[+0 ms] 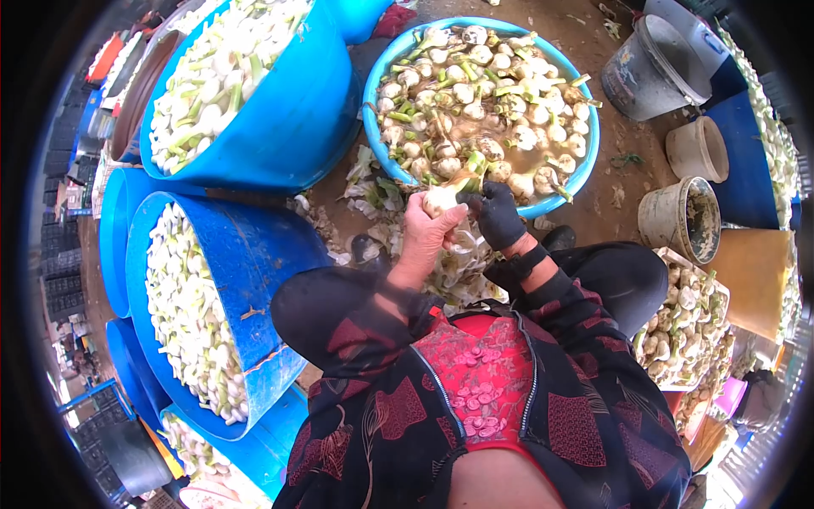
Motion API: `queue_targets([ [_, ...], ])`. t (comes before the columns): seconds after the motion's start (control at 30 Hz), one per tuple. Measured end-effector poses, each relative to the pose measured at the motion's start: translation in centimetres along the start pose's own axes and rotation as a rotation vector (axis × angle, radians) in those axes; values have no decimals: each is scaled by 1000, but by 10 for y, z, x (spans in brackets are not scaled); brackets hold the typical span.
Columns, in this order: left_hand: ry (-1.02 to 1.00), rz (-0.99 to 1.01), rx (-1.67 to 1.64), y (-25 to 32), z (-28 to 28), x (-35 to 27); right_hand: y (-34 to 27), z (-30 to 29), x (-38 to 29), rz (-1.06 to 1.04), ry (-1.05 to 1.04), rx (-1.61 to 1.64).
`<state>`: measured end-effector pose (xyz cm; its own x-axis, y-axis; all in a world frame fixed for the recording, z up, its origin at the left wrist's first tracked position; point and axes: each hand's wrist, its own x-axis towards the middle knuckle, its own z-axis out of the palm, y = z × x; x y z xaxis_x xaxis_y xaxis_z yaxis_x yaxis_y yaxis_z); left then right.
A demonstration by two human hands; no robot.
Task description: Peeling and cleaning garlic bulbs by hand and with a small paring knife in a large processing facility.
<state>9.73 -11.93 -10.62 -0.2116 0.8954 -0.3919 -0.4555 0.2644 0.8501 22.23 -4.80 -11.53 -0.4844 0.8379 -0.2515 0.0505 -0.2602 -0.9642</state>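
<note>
My bare left hand (423, 238) grips a pale garlic bulb (439, 201), its thumb pressed on the side. A cut green stem (474, 167) and brownish outer skin point away from me toward the tub. Close against the bulb's right side, my right hand (500, 216) wears a black glove, fingers curled; whether they pinch the skin or hold something is hidden. Just beyond both hands stands a round light-blue tub (594, 143) of muddy water, filled with garlic bulbs (463, 93) on short stems. Peeled skins (464, 261) lie heaped below my hands, between my legs.
Large blue tubs (305, 108) of cleaned white garlic (191, 305) stand on the left, some tilted. Several buckets (661, 207) line the right. A crate (725, 299) of unpeeled garlic (680, 312) sits beside my right knee. Leaf scraps (365, 168) litter the wet floor.
</note>
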Motion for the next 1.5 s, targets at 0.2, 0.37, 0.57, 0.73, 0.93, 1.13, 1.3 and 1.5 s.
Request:
queue_targets([
  [0.2, -156, -237, -506, -7, -14, 5, 1, -13, 3, -214, -59, -219],
  [0.37, -261, -345, -694, -5, -19, 13, 21, -10, 0, -618, 13, -512],
  [0.57, -38, -52, -123, -9, -12, 6, 25, -9, 1, -639, -28, -492],
  [0.73, -57, 50, -275, 1, -3, 1, 40, -36, 13, -282, 265, -804],
  [0.93, -142, 103, -324, 4, -18, 0, 27, -19, -2, -108, -420, -765],
  [1.13, -60, 205, -238, 6, -8, -1, -9, -3, -18, -339, 26, -382],
  [1.3, -14, 263, -48, -7, -1, 1, -5, 6, -17, -641, 146, -492],
  [1.5, -37, 160, -88, -9, -8, 0, 0, 2, -11, -583, 210, -777],
])
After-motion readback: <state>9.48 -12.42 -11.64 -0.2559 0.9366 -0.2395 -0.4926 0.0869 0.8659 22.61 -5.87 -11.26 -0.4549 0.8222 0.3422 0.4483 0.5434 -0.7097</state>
